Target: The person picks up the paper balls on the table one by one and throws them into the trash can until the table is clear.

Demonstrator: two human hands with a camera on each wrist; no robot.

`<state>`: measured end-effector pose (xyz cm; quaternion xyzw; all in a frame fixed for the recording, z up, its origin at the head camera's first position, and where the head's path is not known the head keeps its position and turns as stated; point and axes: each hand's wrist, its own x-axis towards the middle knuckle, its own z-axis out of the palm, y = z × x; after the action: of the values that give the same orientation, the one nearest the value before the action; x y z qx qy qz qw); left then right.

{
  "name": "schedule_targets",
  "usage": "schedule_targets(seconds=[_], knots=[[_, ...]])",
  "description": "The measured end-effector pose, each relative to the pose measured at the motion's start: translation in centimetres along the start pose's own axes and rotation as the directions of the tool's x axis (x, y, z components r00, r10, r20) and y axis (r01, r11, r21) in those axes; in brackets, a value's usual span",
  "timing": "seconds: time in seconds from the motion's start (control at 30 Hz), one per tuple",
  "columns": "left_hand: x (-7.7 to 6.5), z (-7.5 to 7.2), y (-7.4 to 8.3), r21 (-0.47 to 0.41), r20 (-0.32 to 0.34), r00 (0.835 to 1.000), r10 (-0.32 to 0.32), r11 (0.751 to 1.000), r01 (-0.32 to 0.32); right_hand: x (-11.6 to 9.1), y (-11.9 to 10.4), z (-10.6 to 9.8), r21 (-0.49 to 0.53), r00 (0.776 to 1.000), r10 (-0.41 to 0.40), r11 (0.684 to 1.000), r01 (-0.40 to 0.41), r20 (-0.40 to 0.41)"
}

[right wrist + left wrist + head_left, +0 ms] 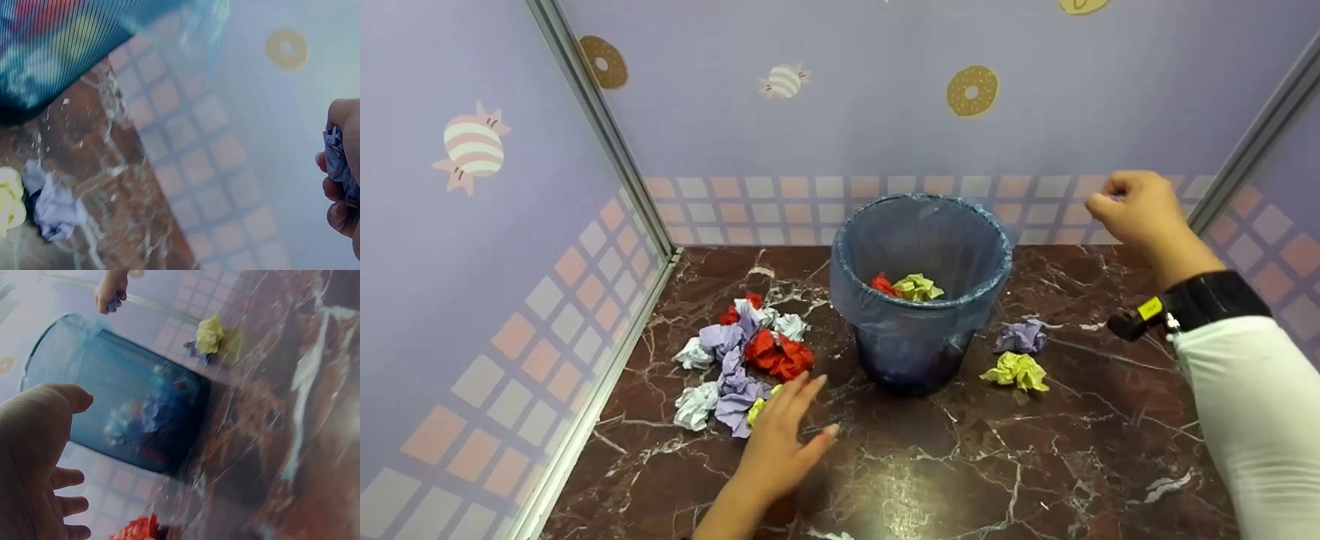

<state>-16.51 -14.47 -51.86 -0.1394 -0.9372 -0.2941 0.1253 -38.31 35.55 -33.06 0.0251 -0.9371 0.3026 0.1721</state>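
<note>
My right hand (1144, 210) clutches a crumpled purple paper ball (337, 160), its fingers curled round it, raised at two o'clock from the bin (911, 330).
My left hand (784, 431), fingers spread, is at seven o'clock, near the heap of white, purple, red and yellow papers (730, 371) at eight. Red paper (883, 284) and yellow paper (919, 287) show inside the bin; at four o'clock, a loose purple ball (1021, 337) and a yellow ball (1016, 371) lie together on the marbled tabletop (930, 457).
</note>
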Motion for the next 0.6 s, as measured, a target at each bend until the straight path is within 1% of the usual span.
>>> schedule_targets(seconds=[0.07,0.13,0.2,0.3,0.4,0.47,0.5,0.6], knots=[[0.0,-0.4,-0.5,-0.009,-0.044,0.999,0.004,1.000,-0.005,0.5,-1.9,0.1,-0.017,0.998,-0.068,0.998,0.067,-0.006],[-0.1,-0.7,-1.0,-0.019,-0.080,0.997,0.002,1.000,-0.004,0.7,-3.9,0.3,-0.024,0.993,-0.116,0.993,0.116,0.012],[-0.3,-0.9,-1.4,-0.027,-0.097,0.995,-0.012,1.000,0.010,0.8,-5.9,0.7,-0.022,0.984,-0.171,0.985,0.172,0.039],[-0.6,-1.3,-1.9,-0.036,-0.100,0.994,-0.049,0.998,0.046,0.7,-8.7,1.5,-0.015,0.963,-0.258,0.965,0.261,0.082],[-1.0,-1.7,-2.4,-0.037,-0.103,0.991,-0.085,0.996,0.082,0.4,-11.3,2.7,0.001,0.928,-0.359,0.933,0.361,0.103],[-1.1,-1.9,-2.7,-0.039,-0.110,0.989,-0.101,0.995,0.097,0.1,-13.1,3.5,0.014,0.902,-0.408,0.912,0.410,0.142],[-1.2,-2.0,-2.8,-0.038,-0.114,0.988,-0.107,0.994,0.103,0.0,-13.9,4.0,0.015,0.886,-0.436,0.898,0.439,0.160],[-1.6,-2.1,-3.2,-0.044,-0.125,0.984,-0.129,0.991,0.124,-0.8,-16.3,5.4,0.038,0.831,-0.491,0.866,0.499,0.262]])
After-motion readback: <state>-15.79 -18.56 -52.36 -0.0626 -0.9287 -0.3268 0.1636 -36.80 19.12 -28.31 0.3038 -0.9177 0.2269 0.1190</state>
